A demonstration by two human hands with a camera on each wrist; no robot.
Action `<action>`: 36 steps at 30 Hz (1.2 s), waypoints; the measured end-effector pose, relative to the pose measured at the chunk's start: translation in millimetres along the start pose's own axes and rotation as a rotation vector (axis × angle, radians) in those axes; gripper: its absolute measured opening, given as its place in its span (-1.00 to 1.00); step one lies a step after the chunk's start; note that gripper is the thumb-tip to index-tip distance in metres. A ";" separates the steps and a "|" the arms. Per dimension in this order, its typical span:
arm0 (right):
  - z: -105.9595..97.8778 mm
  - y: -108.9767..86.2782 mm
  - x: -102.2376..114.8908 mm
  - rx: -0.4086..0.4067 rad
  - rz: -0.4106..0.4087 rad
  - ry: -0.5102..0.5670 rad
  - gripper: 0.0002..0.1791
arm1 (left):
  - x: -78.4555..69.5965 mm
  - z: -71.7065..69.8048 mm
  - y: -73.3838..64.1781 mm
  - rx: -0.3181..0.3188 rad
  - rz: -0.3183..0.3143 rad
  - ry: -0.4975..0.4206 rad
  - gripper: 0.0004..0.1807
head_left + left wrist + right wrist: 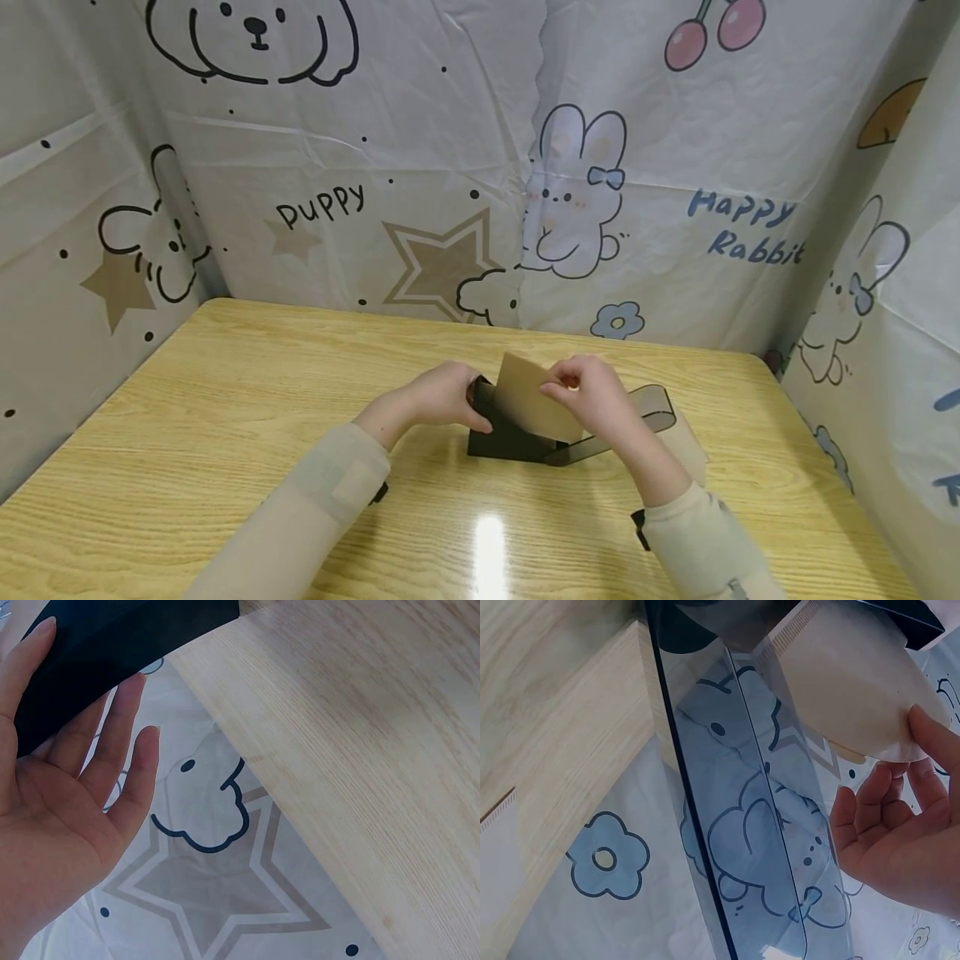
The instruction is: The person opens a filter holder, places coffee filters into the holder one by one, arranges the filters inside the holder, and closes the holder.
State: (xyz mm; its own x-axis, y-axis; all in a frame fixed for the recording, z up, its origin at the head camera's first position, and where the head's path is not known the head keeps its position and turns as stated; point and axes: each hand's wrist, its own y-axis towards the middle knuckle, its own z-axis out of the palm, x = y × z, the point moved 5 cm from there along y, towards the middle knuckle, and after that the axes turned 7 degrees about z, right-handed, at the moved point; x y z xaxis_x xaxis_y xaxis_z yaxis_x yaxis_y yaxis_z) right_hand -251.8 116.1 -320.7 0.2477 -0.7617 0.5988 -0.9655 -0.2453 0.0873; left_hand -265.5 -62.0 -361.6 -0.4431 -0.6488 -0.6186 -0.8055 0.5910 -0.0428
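Note:
My left hand [448, 397] grips the back end of a black box [501, 435], its thumb on the near side; in the left wrist view the fingers lie along the dark wall. A clear, smoky lid [651, 407] is swung open to the right of the box. My right hand [598, 398] pinches the upper right edge of a tan paper coffee filter [531, 402] between thumb and fingers. The filter stands tilted at the box's opening, its lower edge hidden behind the near wall. A crimped seam shows on this filter [855, 682] in the right wrist view.
Another pale paper filter [688, 446] lies on the wooden table [262, 400], right of and partly behind the lid. A white cloth [420, 125] printed with cartoon animals hangs along the table's back and sides.

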 end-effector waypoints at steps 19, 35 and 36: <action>17.7 1.9 0.3 0.020 0.013 -0.021 -0.91 | -0.6 0.3 -0.7 0.011 -0.007 0.001 -0.62; 28.1 2.0 -0.9 0.002 0.004 -0.048 -0.86 | -1.2 -0.3 -1.3 0.010 -0.003 0.006 -0.60; 28.8 2.0 -1.2 0.002 0.005 -0.049 -0.86 | -1.0 -0.3 -1.2 0.009 -0.003 0.008 -0.59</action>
State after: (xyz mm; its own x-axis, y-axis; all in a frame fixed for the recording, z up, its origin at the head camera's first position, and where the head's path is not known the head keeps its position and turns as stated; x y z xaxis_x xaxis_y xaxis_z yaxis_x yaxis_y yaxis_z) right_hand -251.8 99.3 -344.1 0.2470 -0.7912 0.5595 -0.9664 -0.2432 0.0828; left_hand -264.2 -62.1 -360.6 -0.4435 -0.6545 -0.6123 -0.8033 0.5933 -0.0524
